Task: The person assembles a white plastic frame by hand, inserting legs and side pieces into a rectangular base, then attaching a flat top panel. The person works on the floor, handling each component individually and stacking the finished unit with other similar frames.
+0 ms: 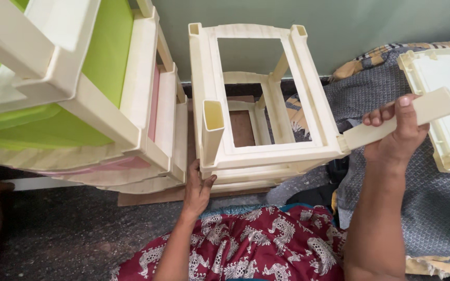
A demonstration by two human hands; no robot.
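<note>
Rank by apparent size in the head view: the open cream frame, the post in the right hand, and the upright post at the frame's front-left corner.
1. Open cream frame, clearly the largest.
2. Post held in the right hand.
3. Upright corner post, beside the left hand.
The two posts may match; angle and nearness differ, so their order is unsure.

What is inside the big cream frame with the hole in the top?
Through the opening of the cream frame you see lower cream frames and a brown board at the bottom. The frame's sides hide the rest.
</note>
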